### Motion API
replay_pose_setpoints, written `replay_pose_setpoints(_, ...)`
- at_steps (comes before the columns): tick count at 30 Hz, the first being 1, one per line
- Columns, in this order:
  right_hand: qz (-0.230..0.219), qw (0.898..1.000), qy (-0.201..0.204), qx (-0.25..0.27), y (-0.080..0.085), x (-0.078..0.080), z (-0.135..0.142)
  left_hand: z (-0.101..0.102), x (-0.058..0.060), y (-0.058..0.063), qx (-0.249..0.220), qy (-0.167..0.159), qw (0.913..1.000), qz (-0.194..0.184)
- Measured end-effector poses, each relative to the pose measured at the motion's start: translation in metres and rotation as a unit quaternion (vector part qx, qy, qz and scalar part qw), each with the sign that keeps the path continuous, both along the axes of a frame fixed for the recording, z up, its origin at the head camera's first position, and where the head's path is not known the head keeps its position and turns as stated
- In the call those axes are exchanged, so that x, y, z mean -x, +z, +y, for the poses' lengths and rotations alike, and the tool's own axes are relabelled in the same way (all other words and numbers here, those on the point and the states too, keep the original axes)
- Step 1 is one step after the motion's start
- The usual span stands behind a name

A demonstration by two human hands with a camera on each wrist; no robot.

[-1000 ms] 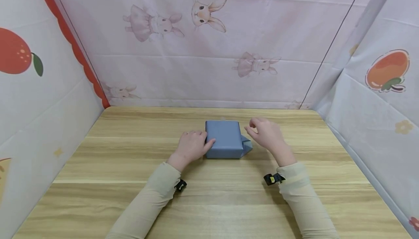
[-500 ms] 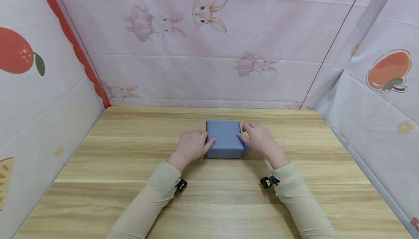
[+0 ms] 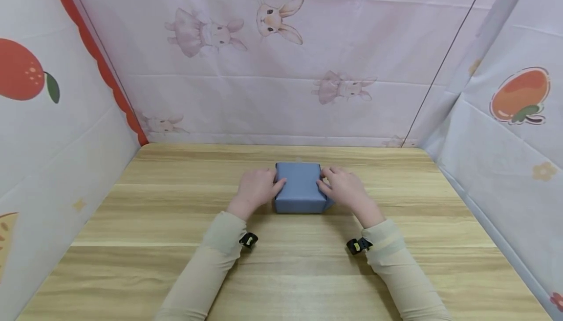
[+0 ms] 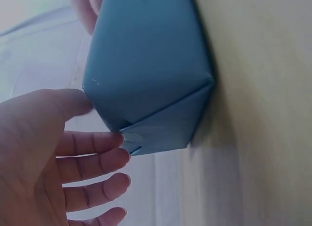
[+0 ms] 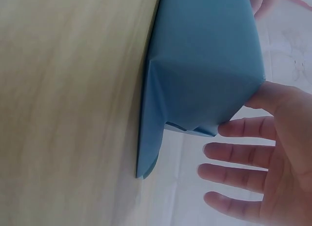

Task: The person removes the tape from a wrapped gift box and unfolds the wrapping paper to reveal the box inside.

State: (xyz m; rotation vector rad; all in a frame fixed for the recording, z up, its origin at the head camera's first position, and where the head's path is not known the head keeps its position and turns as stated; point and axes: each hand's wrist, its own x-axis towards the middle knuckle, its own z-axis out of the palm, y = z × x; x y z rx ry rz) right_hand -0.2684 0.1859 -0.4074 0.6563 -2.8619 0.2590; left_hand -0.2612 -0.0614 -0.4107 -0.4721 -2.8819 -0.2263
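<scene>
Holding the blue wrapped box (image 3: 299, 181) on the table (image 3: 299, 262), pinching its top edges at opposite ends with left hand (image 3: 256, 185) and right hand (image 3: 347, 190) — apparently closing up the right end, probably needing next to raise and press the loose flap (image 5: 151, 138).

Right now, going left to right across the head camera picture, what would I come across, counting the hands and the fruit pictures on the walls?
Red fruit print, left hand, blue wrapped box, right hand, orange fruit print.
</scene>
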Motion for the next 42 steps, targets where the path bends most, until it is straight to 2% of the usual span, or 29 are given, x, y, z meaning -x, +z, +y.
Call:
replay_pose_setpoints(6,-0.007,1.0,-0.003,-0.003,-0.0033,0.0015,0.0003,0.0053,0.0068,0.0017,0.0,0.018,0.9998,0.001)
replay_pose_setpoints(12,-0.009,1.0,-0.004,0.002,-0.0043,0.0031,0.0003,0.0086,0.0094,-0.0014,0.001,0.026,0.9994,0.024)
replay_pose_setpoints(23,-0.002,1.0,-0.003,0.014,-0.0029,0.0011,-0.002,0.0106,0.0078,-0.0037,-0.002,0.034,0.9983,0.047)
replay_pose_setpoints(31,-0.013,1.0,-0.006,0.008,-0.0026,0.0012,-0.002,0.0092,0.0075,-0.0034,-0.01,0.034,0.9976,0.06)
replay_pose_setpoints(37,-0.016,1.0,-0.007,0.003,-0.0042,0.0018,-0.002,0.0068,0.0075,-0.0021,-0.023,0.029,0.9975,0.06)
replay_pose_setpoints(42,-0.016,1.0,-0.008,0.001,-0.0053,0.0027,-0.0026,0.0019,0.01,-0.0025,-0.04,0.022,0.9983,0.037)
